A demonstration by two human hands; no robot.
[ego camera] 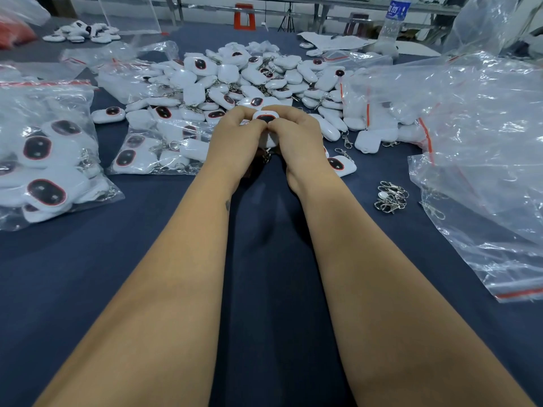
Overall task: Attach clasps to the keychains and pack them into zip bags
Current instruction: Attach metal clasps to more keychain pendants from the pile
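Both hands meet at the middle of the dark blue table. My left hand (235, 133) and my right hand (296, 133) pinch one white plush keychain (266, 117) with a black, red-rimmed oval face between their curled fingers. A metal clasp (266, 155) dangles below it. Just beyond lies a big heap of the same white keychains (249, 74). A small pile of loose silver clasps (392, 196) sits to the right of my right wrist.
Filled zip bags lie at the left (44, 160) and centre-left (158, 148). Empty clear zip bags with red strips (476, 160) pile up on the right. A water bottle (393, 22) stands at the back right. More keychains (82, 32) lie far back left.
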